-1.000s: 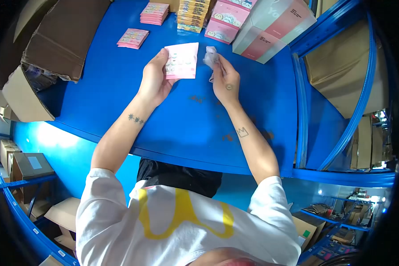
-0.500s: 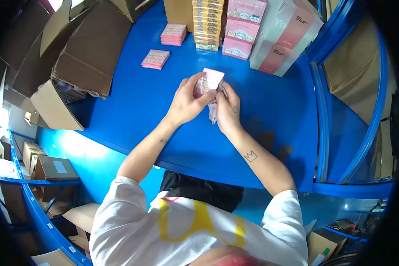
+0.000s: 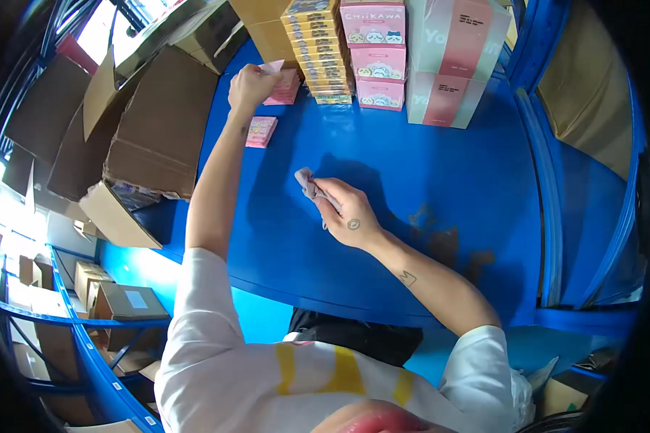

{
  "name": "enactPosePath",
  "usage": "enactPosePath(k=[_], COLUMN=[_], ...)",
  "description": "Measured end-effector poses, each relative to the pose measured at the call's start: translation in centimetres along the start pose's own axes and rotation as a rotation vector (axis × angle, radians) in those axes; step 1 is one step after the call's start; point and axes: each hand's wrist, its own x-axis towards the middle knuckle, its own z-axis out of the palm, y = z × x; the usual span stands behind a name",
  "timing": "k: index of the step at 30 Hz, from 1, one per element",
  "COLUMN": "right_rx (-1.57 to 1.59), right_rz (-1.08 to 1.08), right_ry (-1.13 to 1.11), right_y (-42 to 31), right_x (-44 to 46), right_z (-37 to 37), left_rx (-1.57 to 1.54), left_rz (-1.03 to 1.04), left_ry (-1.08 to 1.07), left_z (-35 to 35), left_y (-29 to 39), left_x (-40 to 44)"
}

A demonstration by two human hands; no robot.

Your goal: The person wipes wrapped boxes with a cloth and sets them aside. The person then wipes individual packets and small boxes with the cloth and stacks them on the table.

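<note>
So the main change here is that the hands are splitting up: the left hand [image 3: 251, 88] is reaching far out over the blue desk [image 3: 440, 191], while the right hand [image 3: 355, 216] is hanging back nearer the body. The left one is pinching a pink packet [image 3: 272, 66] between thumb and fingers, right at the bigger pile of pink packets [image 3: 287, 89]. What that means for the work in hand, as far as I'm judging, is that this packet is being dealt with over at the pile and not between both hands. Can't tell if it's actually resting on the others, since the fingers are covering part of it. A smaller pink pile [image 3: 260, 133] is lying just on the near side. The right hand is pinching a crumpled greyish cloth-like piece [image 3: 308, 184] between thumb and fingers; can't say what it's made of. Behind all that, a tall stack of yellow boxes [image 3: 319, 52] is standing beside the pink character boxes [image 3: 378, 63], with pale green and pink cartons [image 3: 451, 50] next to those. An open cardboard box [image 3: 159, 108] is sitting off to the left.
</note>
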Motion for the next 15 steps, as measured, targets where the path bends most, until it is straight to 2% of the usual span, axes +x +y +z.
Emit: enactPosePath(k=[5,10,15], right_rx=[-0.006,0.001,-0.040], right_rz=[0.089,-0.040,0.072], right_ry=[-0.004,0.063,-0.009], right_y=[-0.6,0.6,0.0], right_x=[0.2,0.0,0.1], right_z=[-0.9,-0.2,-0.5], left_rx=[0.164,0.207,0.219], left_rz=[-0.108,-0.175,-0.152], left_ry=[0.001,-0.025,0.038], left_z=[4.1,5.8,6.0], left_y=[0.9,0.0,-0.4], left_x=[2.7,3.1,2.8])
